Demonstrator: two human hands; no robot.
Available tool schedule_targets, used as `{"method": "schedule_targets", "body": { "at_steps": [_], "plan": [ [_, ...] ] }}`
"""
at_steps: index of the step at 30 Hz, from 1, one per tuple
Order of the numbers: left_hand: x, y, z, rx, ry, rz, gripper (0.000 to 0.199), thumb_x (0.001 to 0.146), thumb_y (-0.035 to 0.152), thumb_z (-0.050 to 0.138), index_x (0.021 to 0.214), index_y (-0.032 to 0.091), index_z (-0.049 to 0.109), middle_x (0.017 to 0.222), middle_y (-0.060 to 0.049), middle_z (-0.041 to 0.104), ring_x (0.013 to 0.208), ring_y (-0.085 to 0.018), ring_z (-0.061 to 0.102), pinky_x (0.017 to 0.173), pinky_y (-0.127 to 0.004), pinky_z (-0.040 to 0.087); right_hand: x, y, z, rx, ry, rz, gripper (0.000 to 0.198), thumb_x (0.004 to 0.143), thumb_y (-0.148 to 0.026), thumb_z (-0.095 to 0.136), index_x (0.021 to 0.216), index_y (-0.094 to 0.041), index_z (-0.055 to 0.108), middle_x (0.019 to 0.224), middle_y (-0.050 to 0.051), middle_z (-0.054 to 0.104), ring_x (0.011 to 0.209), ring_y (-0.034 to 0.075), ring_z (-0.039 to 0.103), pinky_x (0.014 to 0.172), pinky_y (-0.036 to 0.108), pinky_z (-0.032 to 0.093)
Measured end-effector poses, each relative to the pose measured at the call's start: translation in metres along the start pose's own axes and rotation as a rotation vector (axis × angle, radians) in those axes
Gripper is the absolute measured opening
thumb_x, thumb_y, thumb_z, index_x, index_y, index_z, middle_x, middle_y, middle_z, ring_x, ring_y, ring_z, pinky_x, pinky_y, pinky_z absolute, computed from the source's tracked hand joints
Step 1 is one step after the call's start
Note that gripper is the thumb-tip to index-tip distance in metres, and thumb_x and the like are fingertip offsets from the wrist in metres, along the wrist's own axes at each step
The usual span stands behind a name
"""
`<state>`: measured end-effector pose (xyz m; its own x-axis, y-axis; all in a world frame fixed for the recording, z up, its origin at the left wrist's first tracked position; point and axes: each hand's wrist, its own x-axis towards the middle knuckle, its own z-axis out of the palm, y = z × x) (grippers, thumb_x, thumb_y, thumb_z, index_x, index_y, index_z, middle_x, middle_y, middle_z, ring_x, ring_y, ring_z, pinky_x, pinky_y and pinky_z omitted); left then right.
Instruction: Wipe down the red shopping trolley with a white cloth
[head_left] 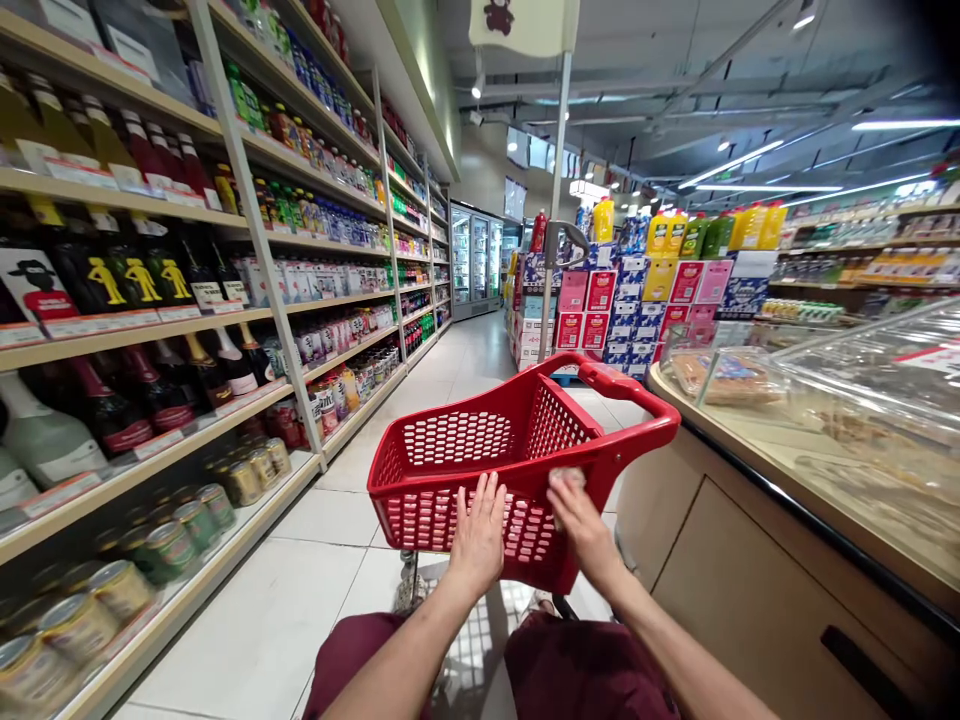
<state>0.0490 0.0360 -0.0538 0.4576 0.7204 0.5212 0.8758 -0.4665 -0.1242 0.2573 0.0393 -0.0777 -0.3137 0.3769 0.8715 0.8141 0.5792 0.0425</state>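
Note:
A red plastic shopping cart (450,476) with a perforated basket stands sideways in front of me, its handle toward the right. My left hand (480,535) lies on the basket's near side, fingers stretched out and holding nothing. Close to the handle end, my right hand (589,525) is against the same side. Under its fingertips shows a small crumpled whitish wad (570,478), perhaps a wipe or tissue; its exact kind is unclear. Nothing shows inside the visible part of the basket.
Shelves of bottles and cans (172,320) line the left. On the right is a counter (712,520) with clear-lidded food packs. Stacked drink cartons (600,310) and a pole (556,200) stand beyond the cart. Glass-door fridges (476,255) are at the aisle's far end.

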Motion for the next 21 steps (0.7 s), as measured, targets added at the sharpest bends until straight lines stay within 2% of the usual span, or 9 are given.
{"method": "schedule_targets", "body": {
  "at_steps": [3, 8, 13, 18, 21],
  "plan": [
    [-0.004, -0.007, -0.001, 0.01, 0.003, -0.017, 0.059, 0.073, 0.009, 0.036, 0.131, 0.012, 0.029, 0.141, -0.011, 0.024, 0.131, -0.023, 0.013, 0.103, -0.05, 0.018, -0.005, -0.015, 0.008, 0.036, -0.106, -0.061, 0.048, 0.086, -0.011, 0.035, 0.133, -0.021, 0.029, 0.13, 0.006, 0.043, 0.126, 0.018, 0.027, 0.1, 0.037, 0.037],
    [-0.012, -0.019, -0.001, 0.022, 0.003, -0.052, 0.059, 0.075, 0.014, 0.039, 0.132, 0.011, 0.027, 0.142, -0.011, 0.022, 0.131, -0.023, 0.012, 0.104, -0.05, 0.015, 0.013, -0.028, 0.021, 0.042, -0.019, 0.016, 0.048, 0.086, -0.008, 0.033, 0.132, -0.02, 0.031, 0.133, 0.008, 0.039, 0.128, 0.022, 0.022, 0.102, 0.047, 0.031],
    [-0.024, -0.038, 0.003, 0.032, -0.001, -0.065, 0.058, 0.075, 0.015, 0.04, 0.132, 0.012, 0.028, 0.141, -0.011, 0.024, 0.131, -0.022, 0.012, 0.104, -0.05, 0.015, 0.007, -0.045, 0.039, 0.064, -0.134, -0.113, 0.042, 0.087, -0.013, 0.034, 0.128, -0.019, 0.038, 0.129, 0.007, 0.045, 0.127, 0.018, 0.025, 0.1, 0.039, 0.037],
    [-0.034, -0.053, 0.006, 0.054, 0.017, -0.114, 0.059, 0.074, 0.012, 0.039, 0.132, 0.012, 0.028, 0.141, -0.011, 0.023, 0.131, -0.022, 0.012, 0.104, -0.051, 0.013, 0.028, -0.06, 0.052, 0.091, -0.067, -0.053, 0.044, 0.086, -0.008, 0.034, 0.129, -0.017, 0.037, 0.132, 0.008, 0.04, 0.128, 0.022, 0.021, 0.102, 0.046, 0.032],
    [-0.042, -0.061, 0.007, 0.068, 0.022, -0.096, 0.06, 0.073, 0.01, 0.038, 0.132, 0.012, 0.028, 0.142, -0.011, 0.023, 0.131, -0.022, 0.012, 0.104, -0.05, 0.014, 0.026, -0.071, 0.067, 0.099, -0.094, -0.11, 0.042, 0.086, -0.009, 0.033, 0.127, -0.016, 0.038, 0.129, 0.009, 0.044, 0.128, 0.02, 0.023, 0.099, 0.043, 0.037]
  ]
}}
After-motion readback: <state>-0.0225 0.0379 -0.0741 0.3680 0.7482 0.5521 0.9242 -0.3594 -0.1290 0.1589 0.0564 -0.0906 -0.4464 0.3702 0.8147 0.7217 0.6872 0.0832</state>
